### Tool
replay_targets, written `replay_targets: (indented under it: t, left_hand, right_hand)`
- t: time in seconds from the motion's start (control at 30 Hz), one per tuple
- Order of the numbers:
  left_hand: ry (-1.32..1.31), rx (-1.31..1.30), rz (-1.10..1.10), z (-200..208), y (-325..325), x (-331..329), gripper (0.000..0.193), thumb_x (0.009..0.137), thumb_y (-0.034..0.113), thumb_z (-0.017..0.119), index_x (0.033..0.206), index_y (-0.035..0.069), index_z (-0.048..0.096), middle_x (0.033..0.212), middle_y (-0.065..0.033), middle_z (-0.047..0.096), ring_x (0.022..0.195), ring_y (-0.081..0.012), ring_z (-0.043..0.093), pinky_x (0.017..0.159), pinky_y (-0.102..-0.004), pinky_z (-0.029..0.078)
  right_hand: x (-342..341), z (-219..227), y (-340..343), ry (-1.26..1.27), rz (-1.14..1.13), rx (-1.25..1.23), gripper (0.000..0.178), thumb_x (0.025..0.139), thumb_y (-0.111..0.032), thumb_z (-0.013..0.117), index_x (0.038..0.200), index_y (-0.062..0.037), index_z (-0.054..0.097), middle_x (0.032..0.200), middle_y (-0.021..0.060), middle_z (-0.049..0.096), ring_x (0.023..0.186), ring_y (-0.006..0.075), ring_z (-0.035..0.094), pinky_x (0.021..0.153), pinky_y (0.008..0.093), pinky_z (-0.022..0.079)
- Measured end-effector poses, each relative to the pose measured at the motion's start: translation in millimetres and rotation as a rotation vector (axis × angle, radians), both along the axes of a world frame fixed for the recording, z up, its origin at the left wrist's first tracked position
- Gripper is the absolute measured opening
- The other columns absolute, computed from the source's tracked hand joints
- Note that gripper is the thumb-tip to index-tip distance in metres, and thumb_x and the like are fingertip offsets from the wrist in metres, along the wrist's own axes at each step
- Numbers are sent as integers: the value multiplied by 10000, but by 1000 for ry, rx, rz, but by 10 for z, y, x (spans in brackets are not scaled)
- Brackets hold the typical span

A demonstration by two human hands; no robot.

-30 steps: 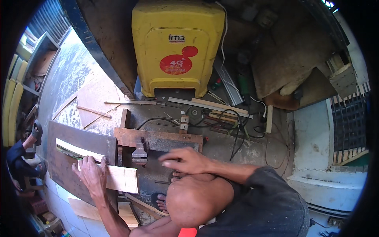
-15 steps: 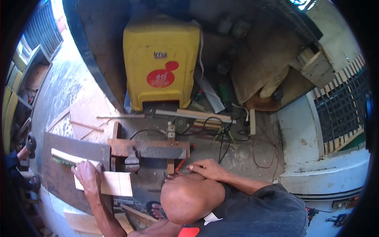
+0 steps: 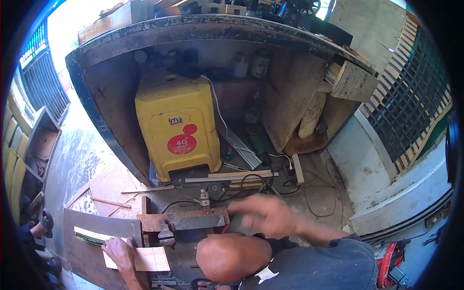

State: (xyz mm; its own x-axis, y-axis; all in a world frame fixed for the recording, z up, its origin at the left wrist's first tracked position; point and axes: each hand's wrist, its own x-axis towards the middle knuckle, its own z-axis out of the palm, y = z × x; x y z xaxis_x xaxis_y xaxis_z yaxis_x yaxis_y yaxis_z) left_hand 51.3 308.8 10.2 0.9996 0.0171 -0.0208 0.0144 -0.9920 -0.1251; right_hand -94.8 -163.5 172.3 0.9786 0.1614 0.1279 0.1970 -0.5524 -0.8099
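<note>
My left hand (image 3: 118, 254) lies over pale wood on a dark brown board (image 3: 104, 227), its fingers bent down and pressing on it. Under and beside this hand are a flat pale wooden board (image 3: 151, 259) and a narrow pale strip with a green edge (image 3: 89, 235). My right hand (image 3: 270, 216) is raised near the right end of a brown wooden beam (image 3: 193, 220), smeared by motion. I cannot make out whether it holds anything. A metal clamp-like piece (image 3: 166, 237) sits against the beam's near side.
A yellow plastic stool (image 3: 180, 128) stands under a worn workbench (image 3: 217, 26). Cables (image 3: 314, 203), wood strips (image 3: 232, 177) and a green-bodied tool (image 3: 257, 147) lie on the floor beyond the beam. My bent knee (image 3: 234, 257) is in front; another person's foot (image 3: 42, 224) shows at far left.
The view has tilted up, showing more of the bench. My right hand has left its place by my knee and moved up and forward. My left hand stays on the wood.
</note>
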Motion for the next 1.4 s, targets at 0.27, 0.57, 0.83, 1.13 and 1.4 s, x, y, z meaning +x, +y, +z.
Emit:
replay_targets:
  t: [0.27, 0.57, 0.83, 1.13, 1.4]
  left_hand:
    - [-315, -156, 315, 49, -530, -268, 386, 962, 353, 686, 1173, 31, 714, 1133, -172, 615, 1172, -377, 540, 1014, -598, 438]
    - [-255, -317, 116, 138, -458, -963, 292, 971, 206, 685, 1178, 6, 734, 1118, -178, 629, 1145, -346, 516, 1029, -520, 408]
    - [-419, -11, 260, 137, -292, -1508, 407, 951, 325, 711, 1250, 50, 684, 1129, -177, 670, 1092, -402, 585, 970, -534, 468]
    - [-391, -690, 755, -620, 712, -2582, 569, 911, 480, 767, 1246, 27, 692, 1223, -241, 693, 1181, -459, 604, 1003, -571, 482]
    - [-700, -823, 735, -993, 275, -3103, 467, 1137, 363, 450, 1216, -59, 632, 999, -176, 650, 923, -296, 621, 879, -413, 503]
  right_hand:
    - [-53, -173, 725, -177, 285, 60, 584, 913, -445, 735, 1331, -48, 642, 1382, 181, 603, 1298, 356, 572, 1089, 489, 417]
    - [-41, -188, 578, -141, 244, 96, 608, 894, -452, 774, 1350, -70, 652, 1426, 173, 600, 1329, 344, 578, 1084, 503, 439]
    - [79, -182, 525, -138, 313, 80, 600, 890, -481, 781, 1316, -70, 686, 1415, 172, 616, 1325, 338, 589, 1075, 493, 445]
    - [319, -324, 237, -52, 383, 156, 588, 934, -456, 736, 1351, -51, 650, 1415, 164, 616, 1305, 341, 583, 1094, 485, 437]
    - [1752, -2703, -1827, 311, -445, -651, 556, 949, -405, 685, 1325, 4, 658, 1215, 270, 702, 1149, 476, 652, 1009, 501, 521]
